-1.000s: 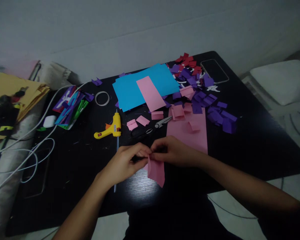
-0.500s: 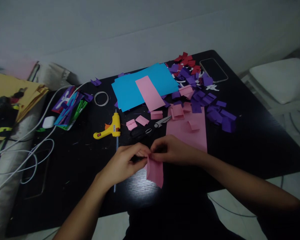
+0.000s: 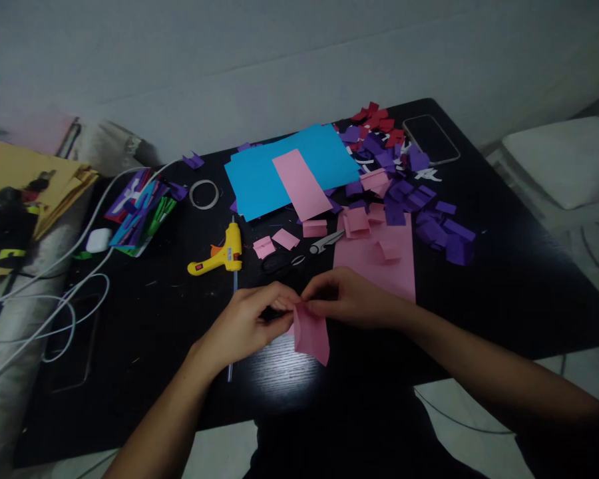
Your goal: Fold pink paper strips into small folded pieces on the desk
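Between my two hands hangs a folded piece of pink paper (image 3: pixel 312 338), held up over the front of the black table (image 3: pixel 180 386). My left hand (image 3: pixel 254 316) pinches its upper left corner. With thumb and forefinger, my right hand (image 3: pixel 347 298) grips the top edge, and the fingertips of both hands nearly meet there. Just beyond them lie scissors (image 3: pixel 325 243) with dark handles. A larger pink sheet (image 3: pixel 379 276) extends behind my right hand, with small folded pink pieces (image 3: pixel 357 223) on it. Left of the scissors rests a yellow glue gun (image 3: pixel 224 253) with its clear glue stick.
Blue sheets (image 3: pixel 264 183) carry a pink strip (image 3: pixel 302 186) at the back. Purple paper pieces (image 3: pixel 432 229) and red pieces (image 3: pixel 374 118) are scattered to the right, near a phone (image 3: pixel 432 138). A tape roll (image 3: pixel 204 194), white cables (image 3: pixel 72 303) and a white case (image 3: pixel 98 240) are at left.
The lower edge of the held pink paper has lifted slightly and swung a little to the right. Both hands keep their pinch on it, and the view has shifted slightly.
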